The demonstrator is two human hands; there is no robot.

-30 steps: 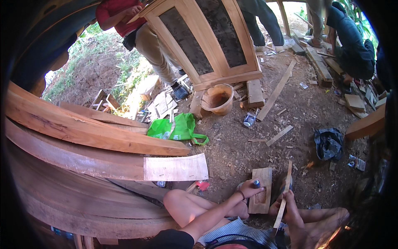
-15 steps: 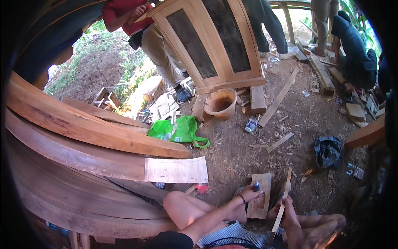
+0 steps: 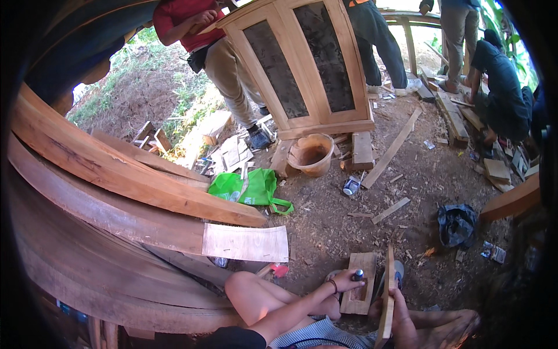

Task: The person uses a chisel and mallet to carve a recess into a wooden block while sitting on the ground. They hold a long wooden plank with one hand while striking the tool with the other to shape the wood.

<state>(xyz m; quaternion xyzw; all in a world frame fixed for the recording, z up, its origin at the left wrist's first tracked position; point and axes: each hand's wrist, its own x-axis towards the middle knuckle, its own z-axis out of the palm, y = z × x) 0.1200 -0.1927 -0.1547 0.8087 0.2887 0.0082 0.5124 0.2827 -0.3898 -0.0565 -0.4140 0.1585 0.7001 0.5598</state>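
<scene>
— Head view: what do the fingers grip?
— Left hand (image 3: 347, 281) closes on a small dark cylindrical object (image 3: 358, 274) over the flat rectangular wooden block (image 3: 360, 283), near centre; right hand (image 3: 400, 308) clasps a thin upright wooden slat (image 3: 387, 302).
— Beyond?
— Orange plastic bucket (image 3: 311, 154), far.

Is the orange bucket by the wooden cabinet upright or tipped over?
Upright. The orange bucket stands on the dirt beside the wooden cabinet, its round mouth facing up, so the inner wall shows. Whether it holds anything, I cannot tell.
</scene>
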